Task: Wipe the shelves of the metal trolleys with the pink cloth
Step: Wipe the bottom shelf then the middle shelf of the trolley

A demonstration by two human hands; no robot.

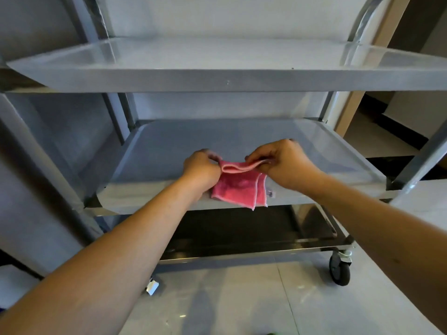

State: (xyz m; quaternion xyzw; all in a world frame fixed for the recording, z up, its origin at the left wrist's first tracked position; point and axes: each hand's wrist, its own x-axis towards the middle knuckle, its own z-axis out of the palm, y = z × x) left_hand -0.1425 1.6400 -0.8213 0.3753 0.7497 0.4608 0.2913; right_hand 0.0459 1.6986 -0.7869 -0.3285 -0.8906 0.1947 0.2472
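Both grips pinch the pink cloth [238,183] by its folded top edge, left hand [202,169] and right hand [281,163] at opposite ends; cloth hangs over middle shelf [169,151] front rim, frame centre.

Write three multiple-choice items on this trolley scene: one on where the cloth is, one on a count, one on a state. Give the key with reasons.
1. Where is the pink cloth?
A. On the top shelf
B. Held over the front edge of the middle shelf
C. On the floor

2. How many shelves does the trolley facing the camera show?
A. Three
B. Two
C. Five

3. What state is the cloth in?
A. Rolled into a ball
B. Spread flat
C. Folded into layers

Key:
1 B: the left hand and right hand pinch its top edge there.
2 A: top shelf, middle, and bottom shelf.
3 C: doubled edges hang down.
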